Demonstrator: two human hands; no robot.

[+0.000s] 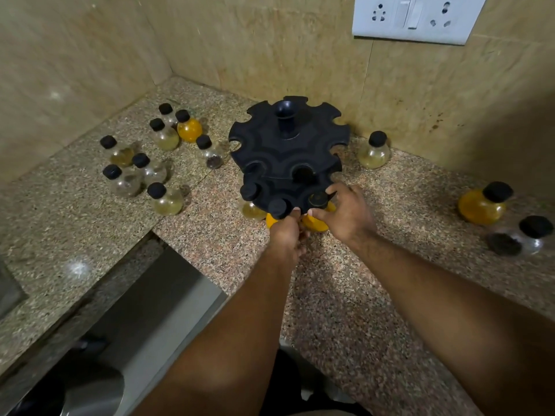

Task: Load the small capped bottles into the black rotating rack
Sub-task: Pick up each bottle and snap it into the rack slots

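Right hand (pixel 345 214) pinching an orange-filled bottle (pixel 315 219) into a lower slot of the black rack (pixel 288 151), left hand (pixel 286 232) closed around its neighbour; next, probably rotating to empty notches, with loose bottles (pixel 163 136) waiting across the counter (pixel 345 280).

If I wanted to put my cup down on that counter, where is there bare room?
The widest bare patch of countertop lies right of the forearms, before the orange bottle and dark-filled bottle. Another lies between the black rack and pale bottle. The bottle cluster on the left is crowded; both hands work at the rack's front.
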